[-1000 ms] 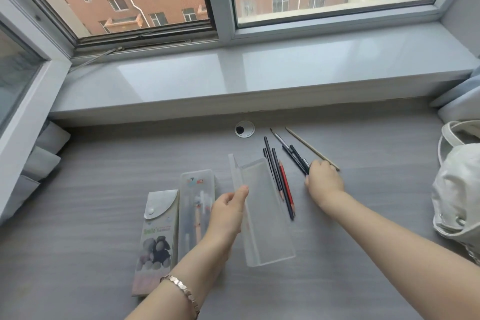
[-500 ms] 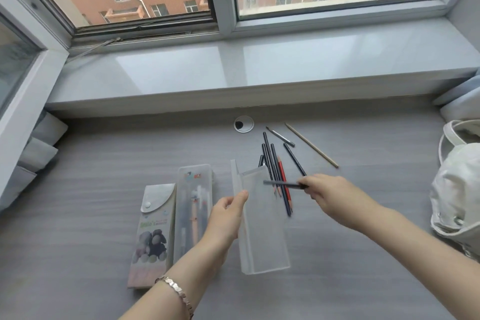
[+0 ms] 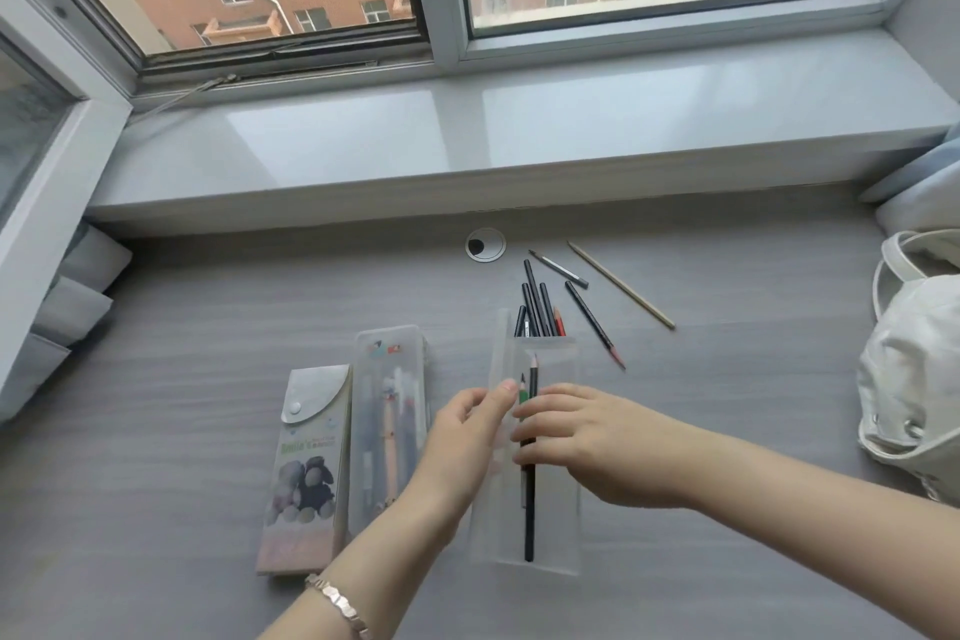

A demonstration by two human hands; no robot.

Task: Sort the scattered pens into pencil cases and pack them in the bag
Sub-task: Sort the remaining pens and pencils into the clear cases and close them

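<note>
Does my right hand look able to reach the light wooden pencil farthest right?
Probably yes. Only grey desk and one red-tipped dark pencil lie between the right hand and the light wooden pencil, though the hand is busy at the clear plastic case.

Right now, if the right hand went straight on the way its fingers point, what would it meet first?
Probably the left hand, which grips the clear pencil case just left of the right hand and its fingertips. The depth between the two hands is unclear.
</note>
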